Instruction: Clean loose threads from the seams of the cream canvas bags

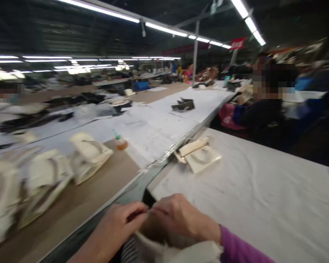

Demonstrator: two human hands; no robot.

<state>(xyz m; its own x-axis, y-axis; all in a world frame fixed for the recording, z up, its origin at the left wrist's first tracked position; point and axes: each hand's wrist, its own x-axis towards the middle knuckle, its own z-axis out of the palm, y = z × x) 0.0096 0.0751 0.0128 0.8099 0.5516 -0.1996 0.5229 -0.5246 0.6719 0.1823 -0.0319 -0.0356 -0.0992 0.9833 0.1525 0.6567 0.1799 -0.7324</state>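
Close to my body, at the bottom of the head view, I hold a cream bag (153, 243) with its opening facing up. My left hand (120, 223) pinches the far edge of that opening between thumb and fingers. Right beside it, my right hand (178, 215) is closed on the same edge, the fingertips of both hands almost meeting. The bag's lower part is cut off by the frame. Another cream bag (204, 159) with a handle lies on the white-covered table (249, 193) ahead of my right hand.
Several cream bags (48, 170) stand along the brown-topped table (109, 168) at left. A small bottle (121, 143) of amber liquid with a green top is beyond them. A dark folded piece (183, 105) lies on the far white surface. A person (265, 109) sits at right.
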